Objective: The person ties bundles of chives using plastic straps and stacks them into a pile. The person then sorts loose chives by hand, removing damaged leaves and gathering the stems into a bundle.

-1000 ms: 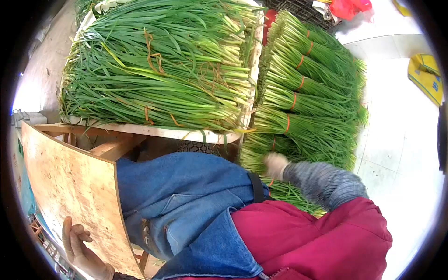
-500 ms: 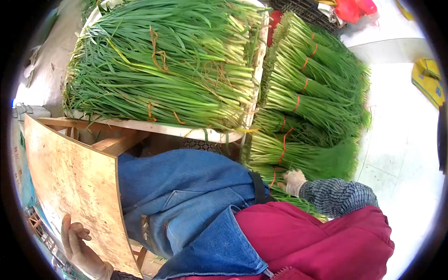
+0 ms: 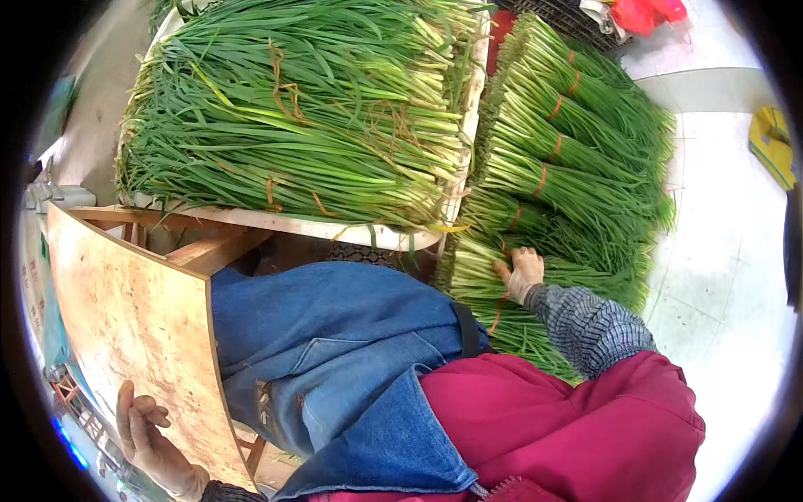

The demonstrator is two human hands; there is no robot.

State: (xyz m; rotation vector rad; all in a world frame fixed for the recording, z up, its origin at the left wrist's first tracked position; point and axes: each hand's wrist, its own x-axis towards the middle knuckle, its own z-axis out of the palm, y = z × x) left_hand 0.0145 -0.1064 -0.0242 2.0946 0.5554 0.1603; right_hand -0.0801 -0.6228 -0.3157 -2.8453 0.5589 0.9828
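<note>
In the head view, the right hand (image 3: 524, 272) has moved up the pile of banded green bundles (image 3: 577, 180): half a second ago it was at the pile's near end, and now it lies on a bundle beyond the near corner of the white tub (image 3: 385, 236). Its thumb stands away from the fingers, which bend over the stalks; whether they grip is hidden. An orange band (image 3: 499, 312) shows just beside the wrist. The left hand (image 3: 159, 456) has hardly changed, over the near end of the wooden table (image 3: 134, 309), its fingers parted and bent, with nothing held.

Loose greens (image 3: 293, 125) fill the tub, their pale ends toward its right rim, close against the pile. The person's denim apron (image 3: 351, 335) takes up the space between the table's right edge and the pile. A wooden beam (image 3: 222, 248) lies between the table's far end and the apron. Past the pile's far end are a dark crate (image 3: 577, 32) and a red bag (image 3: 644, 12).

Open pale tiled floor (image 3: 703, 243) runs along the pile's right, leafy edge, with a yellow item (image 3: 771, 146) well apart from the bundles.
</note>
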